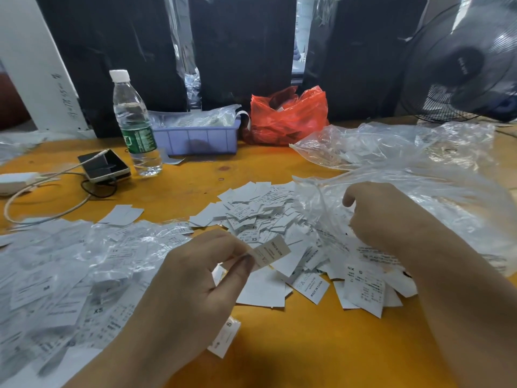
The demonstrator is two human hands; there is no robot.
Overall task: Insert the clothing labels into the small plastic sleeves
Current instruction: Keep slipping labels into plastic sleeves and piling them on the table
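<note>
"XS" printed on a loose label (254,238) in the pile; "MADE IN CHINA" on another label (312,287); "XS" on a sleeved label (98,310) at left.

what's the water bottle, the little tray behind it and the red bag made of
Water bottle: clear, glossy plastic by the look, see-through walls, white cap, green printed label.
Tray: opaque lavender plastic, seemingly rigid, with moulded ribs along its side.
Red bag: thin translucent plastic film, crumpled and shiny.

Bare forearms, no sleeves, unadorned hands
</note>
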